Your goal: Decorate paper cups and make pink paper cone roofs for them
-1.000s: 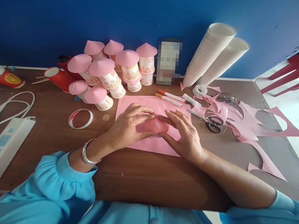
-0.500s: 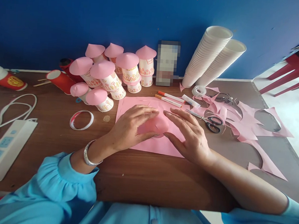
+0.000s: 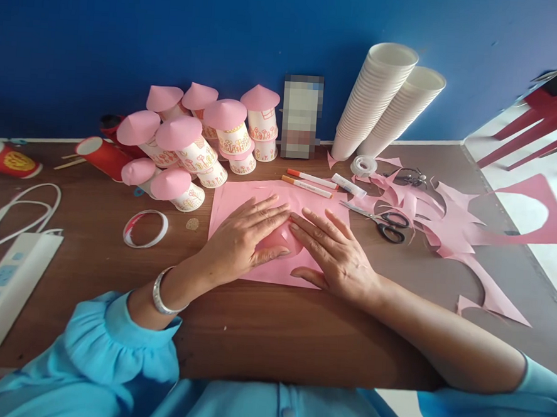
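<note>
My left hand (image 3: 239, 236) and right hand (image 3: 335, 255), fingers extended, not gripping, flank the pink paper cone (image 3: 281, 238); it lies between them on the pink sheet (image 3: 227, 198), nearer the left.

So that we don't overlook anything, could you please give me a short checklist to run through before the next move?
1. Both hands at the pink paper piece: ok; left hand and right hand are over it, one on each side.
2. Pink sheet underneath: ok; it lies on the table.
3. Piece's shape and edges sound: cannot tell; the fingers cover much of it.
4. Scissors away from the hands: ok; they lie apart, beyond the right hand.
5. Offcuts tidied: not ok; they are scattered on the right.
</note>
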